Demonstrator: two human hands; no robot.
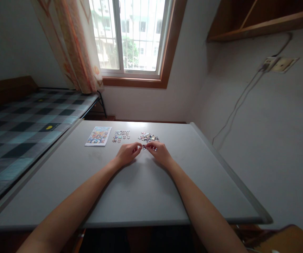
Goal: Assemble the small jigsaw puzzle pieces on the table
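A person is sitting at a pale grey table [140, 189], and both bare forearms are reaching forward across it from the bottom of the view. The left hand [126, 153] and the right hand [159, 151] are resting on the tabletop near its far half, close together, with fingertips almost meeting. Between them they are pinching a few small jigsaw pieces [146, 148], the fingers of each hand curled narrowly around them; the pieces are too small to tell whether they are already joined.

Just beyond the hands, a loose heap of puzzle pieces [148, 137] is lying on the table, close to the right hand's fingertips. To its left, a second, flatter scatter of pieces [121, 136] is lying apart from the heap. Further left again, a colourful printed picture card [98, 136] is lying flat near the table's left edge.

Left of the table, a bed with a checked black and teal cover [21, 130] is running alongside it. Behind the table, a window with a wooden frame [138, 38] is letting in daylight, with an orange patterned curtain [72, 45] hanging at its left. On the right wall, a cable is trailing down from a wall socket [279, 64], beneath a wooden shelf [262, 21].
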